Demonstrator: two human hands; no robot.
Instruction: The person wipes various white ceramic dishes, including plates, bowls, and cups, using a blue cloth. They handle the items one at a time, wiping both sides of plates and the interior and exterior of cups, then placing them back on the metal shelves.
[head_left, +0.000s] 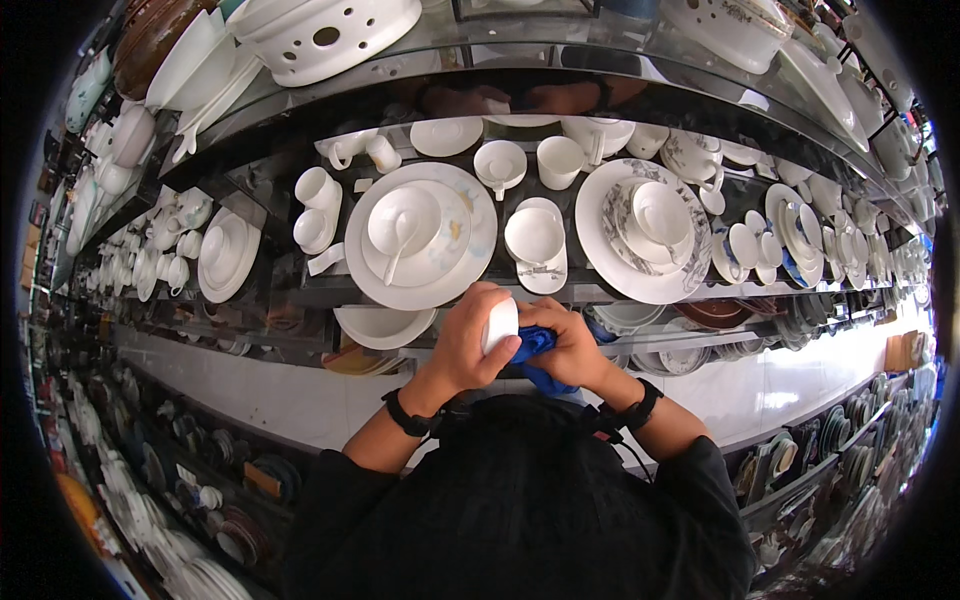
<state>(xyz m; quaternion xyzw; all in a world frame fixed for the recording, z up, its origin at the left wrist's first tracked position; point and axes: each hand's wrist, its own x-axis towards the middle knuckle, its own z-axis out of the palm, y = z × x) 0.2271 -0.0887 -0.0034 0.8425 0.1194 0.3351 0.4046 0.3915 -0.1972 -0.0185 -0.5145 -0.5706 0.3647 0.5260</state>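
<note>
My left hand grips a small white ceramic piece, perhaps a cup; the fingers hide much of its shape. A blue cloth is bunched in my right hand and meets the piece's right side. Both hands are just in front of the shelf edge. Behind the left one lies a large white plate with a smaller plate, a bowl and a spoon stacked on it. A white bowl on an oblong dish stands behind the right one.
To the right, a grey-patterned plate set is near a white cup and a teapot. A dark shelf edge overhangs the back. Lower shelves hold bowls; more crockery racks stand behind me on both sides.
</note>
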